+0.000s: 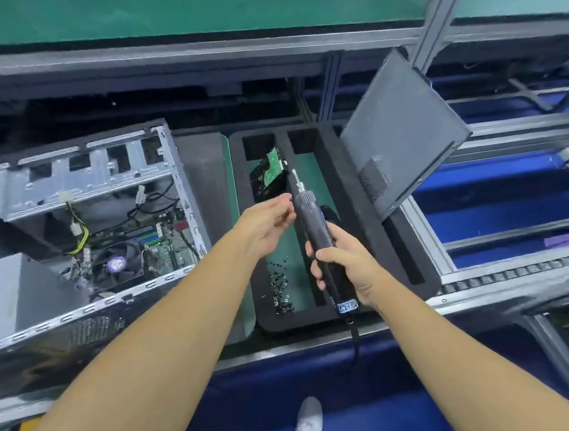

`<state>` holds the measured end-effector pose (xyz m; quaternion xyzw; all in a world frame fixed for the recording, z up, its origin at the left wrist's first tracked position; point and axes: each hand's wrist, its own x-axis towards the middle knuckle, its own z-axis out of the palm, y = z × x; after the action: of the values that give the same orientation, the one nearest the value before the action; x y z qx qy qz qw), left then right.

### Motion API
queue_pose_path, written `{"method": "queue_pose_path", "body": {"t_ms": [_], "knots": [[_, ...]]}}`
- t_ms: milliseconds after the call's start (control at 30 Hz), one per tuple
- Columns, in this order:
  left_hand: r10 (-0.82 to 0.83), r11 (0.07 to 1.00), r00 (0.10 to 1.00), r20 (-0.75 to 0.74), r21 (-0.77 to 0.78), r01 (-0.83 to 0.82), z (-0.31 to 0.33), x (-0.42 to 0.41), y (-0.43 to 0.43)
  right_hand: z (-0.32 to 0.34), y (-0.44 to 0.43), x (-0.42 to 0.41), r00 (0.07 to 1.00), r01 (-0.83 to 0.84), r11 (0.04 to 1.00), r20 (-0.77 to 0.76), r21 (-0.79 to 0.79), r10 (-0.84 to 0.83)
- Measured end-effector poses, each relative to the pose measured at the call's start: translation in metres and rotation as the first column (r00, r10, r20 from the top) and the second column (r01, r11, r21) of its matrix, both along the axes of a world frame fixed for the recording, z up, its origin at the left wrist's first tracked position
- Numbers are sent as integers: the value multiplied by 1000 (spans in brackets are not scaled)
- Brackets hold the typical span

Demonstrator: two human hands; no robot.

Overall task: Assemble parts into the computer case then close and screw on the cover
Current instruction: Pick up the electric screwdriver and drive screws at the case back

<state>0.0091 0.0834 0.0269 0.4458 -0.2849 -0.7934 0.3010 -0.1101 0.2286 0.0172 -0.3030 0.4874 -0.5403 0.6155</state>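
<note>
Case (81,233) lies open, left of the tray (295,321).
Over the tray, right hand (341,268) wraps the screwdriver (312,219); left hand (267,227) reaches beside its collar, fingers half-curled; whether they pinch anything is unclear.

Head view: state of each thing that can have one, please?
Computer case, open, cover off.
Cover, detached, propped tilted at the tray's right side.
Screwdriver, held in the right grip, bit pointing away.
Hard drive, tilted in the tray.
Screws, loose in the tray.
Left grip, by the screwdriver's collar; holding anything unclear.
</note>
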Motion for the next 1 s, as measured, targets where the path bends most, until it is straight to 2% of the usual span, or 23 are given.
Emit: {"method": "queue_pose_path", "body": {"t_ms": [100,233,333,667,1000], "knots": [[19,999,991,-129,-24,-22,27,29,7,14,6,31,1000,-31,999,4,-27,31],[-21,996,978,-208,-93,2,56,88,13,32,16,82,995,-88,994,-47,-69,85],[47,994,965,-259,-83,-70,69,134,19,43,25,123,991,-119,989,-77,-84,113],[141,982,941,-307,-79,-173,84,270,57,64,50,236,949,-246,967,-220,-73,225],[183,969,944,-276,-109,-220,83,362,81,65,66,312,884,-318,948,-369,-29,286]]}}
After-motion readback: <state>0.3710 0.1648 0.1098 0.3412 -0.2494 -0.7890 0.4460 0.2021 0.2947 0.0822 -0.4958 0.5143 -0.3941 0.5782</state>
